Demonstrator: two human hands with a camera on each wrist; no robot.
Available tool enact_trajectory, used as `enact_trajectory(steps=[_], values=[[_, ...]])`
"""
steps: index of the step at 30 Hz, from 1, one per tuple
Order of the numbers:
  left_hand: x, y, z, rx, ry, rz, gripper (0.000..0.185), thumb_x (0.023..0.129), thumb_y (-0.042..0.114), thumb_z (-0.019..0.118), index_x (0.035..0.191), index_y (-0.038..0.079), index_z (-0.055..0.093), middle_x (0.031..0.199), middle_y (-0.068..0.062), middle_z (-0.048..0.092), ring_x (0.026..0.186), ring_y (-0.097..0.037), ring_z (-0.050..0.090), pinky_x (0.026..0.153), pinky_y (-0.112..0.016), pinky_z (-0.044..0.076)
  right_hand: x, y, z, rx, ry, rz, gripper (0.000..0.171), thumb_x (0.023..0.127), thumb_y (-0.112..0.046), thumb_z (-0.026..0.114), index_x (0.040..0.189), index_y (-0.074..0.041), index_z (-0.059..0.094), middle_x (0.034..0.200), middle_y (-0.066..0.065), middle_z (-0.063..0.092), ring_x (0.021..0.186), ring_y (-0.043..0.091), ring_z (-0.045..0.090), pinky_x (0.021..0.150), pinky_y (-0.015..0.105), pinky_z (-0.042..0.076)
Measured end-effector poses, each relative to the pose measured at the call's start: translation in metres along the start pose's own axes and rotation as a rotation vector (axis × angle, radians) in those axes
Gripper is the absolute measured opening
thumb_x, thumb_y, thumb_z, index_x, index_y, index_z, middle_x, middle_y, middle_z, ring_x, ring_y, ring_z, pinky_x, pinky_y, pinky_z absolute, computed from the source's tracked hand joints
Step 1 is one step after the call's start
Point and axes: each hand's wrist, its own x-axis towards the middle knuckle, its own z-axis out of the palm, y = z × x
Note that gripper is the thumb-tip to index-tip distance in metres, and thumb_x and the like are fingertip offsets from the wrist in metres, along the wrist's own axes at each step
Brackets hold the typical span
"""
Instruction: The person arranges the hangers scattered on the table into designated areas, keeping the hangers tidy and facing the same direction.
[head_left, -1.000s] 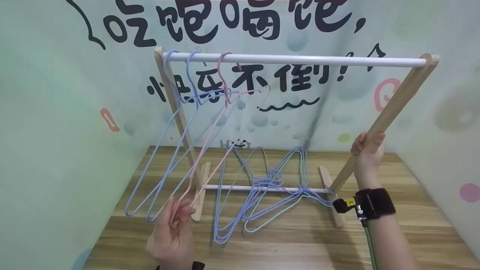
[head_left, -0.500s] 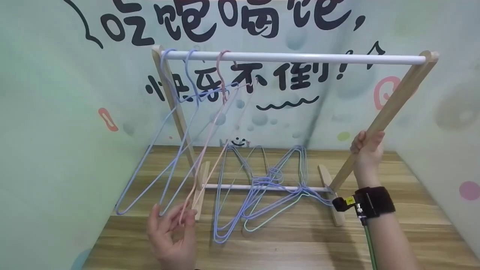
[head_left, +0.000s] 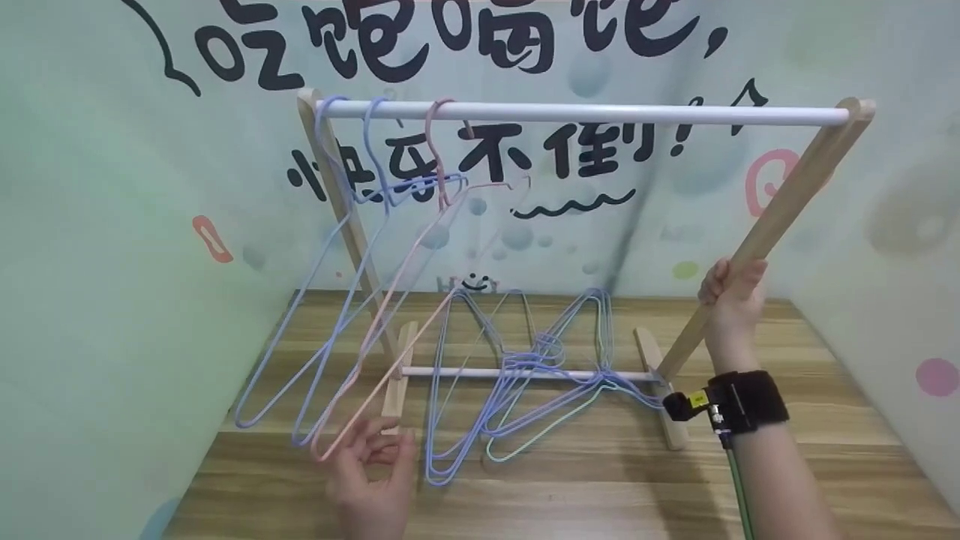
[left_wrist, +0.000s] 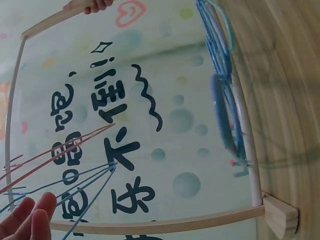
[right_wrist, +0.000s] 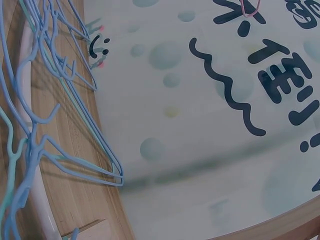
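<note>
My right hand (head_left: 733, 311) grips the slanted right wooden post (head_left: 795, 180) of a hanger rack. My left hand (head_left: 373, 469) is low at the left, fingers loosely bent and holding nothing, right beside the lower corner of a pink hanger (head_left: 440, 176). That hanger hooks over the rack's white top bar (head_left: 585, 112). To its left hang two blue hangers (head_left: 367, 139), also hooked on the bar. In the left wrist view, fingertips (left_wrist: 46, 202) overlap the wires of the blue hangers (left_wrist: 82, 175). The right wrist view does not show the right hand.
Several blue and green hangers (head_left: 525, 364) lie in a tangle over the rack's lower white bar (head_left: 450, 373). Wooden feet (head_left: 664, 390) stand on the wood-grain table (head_left: 562, 502). Behind is a pale wall (head_left: 690, 202) with dark lettering. A strap with a camera (head_left: 739, 401) circles the right wrist.
My left hand has let go of the pink hanger and moved down and to the right. The hanging hangers have swung. My right hand keeps its grip on the post.
</note>
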Motion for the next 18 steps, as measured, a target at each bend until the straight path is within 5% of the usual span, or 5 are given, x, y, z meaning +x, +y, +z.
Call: enact_trajectory(steps=[3,6,10,13,18], values=[[-0.012,-0.015,0.005,0.167,-0.128,-0.043,0.031,0.065,0.001,0.075,0.089,-0.001,0.056,0.077,-0.004,0.064,0.060,-0.011,0.060,0.050,-0.017,0.048,0.001,0.000,0.000,0.020,-0.011,-0.005,0.061,0.067,-0.069,0.048,0.068,-0.009,0.042,0.054,-0.002,0.031,0.046,0.009,0.026,0.043,0.017,0.022],[-0.020,-0.024,0.011,0.330,-0.328,-0.119,0.030,0.070,0.021,0.076,0.088,0.006,0.058,0.083,0.001,0.061,0.054,-0.012,0.057,0.043,-0.016,0.045,0.002,0.000,0.000,0.021,-0.012,-0.014,0.060,0.068,-0.068,0.048,0.067,-0.009,0.042,0.053,-0.002,0.032,0.045,0.009,0.026,0.043,0.017,0.022],[-0.027,-0.030,0.022,0.459,-0.566,-0.255,0.041,0.073,0.038,0.071,0.097,0.007,0.059,0.098,-0.004,0.055,0.067,-0.019,0.056,0.053,-0.028,0.048,0.001,0.001,0.000,0.013,-0.005,-0.019,0.060,0.070,-0.068,0.047,0.068,-0.008,0.042,0.054,-0.002,0.032,0.046,0.009,0.026,0.043,0.017,0.022],[-0.033,-0.035,0.029,0.505,-0.662,-0.290,0.047,0.072,0.042,0.071,0.101,0.007,0.058,0.107,-0.012,0.053,0.088,-0.027,0.055,0.068,-0.042,0.049,0.001,0.001,0.001,0.017,-0.003,-0.017,0.059,0.071,-0.067,0.047,0.068,-0.008,0.043,0.054,-0.002,0.032,0.046,0.009,0.026,0.043,0.017,0.022],[-0.042,-0.041,0.036,0.531,-0.756,-0.276,0.049,0.069,0.042,0.074,0.099,0.006,0.060,0.111,-0.019,0.052,0.096,-0.032,0.051,0.074,-0.046,0.048,0.000,0.000,0.000,0.003,0.010,-0.010,0.059,0.072,-0.067,0.046,0.068,-0.008,0.044,0.054,-0.002,0.032,0.046,0.009,0.027,0.043,0.017,0.022]])
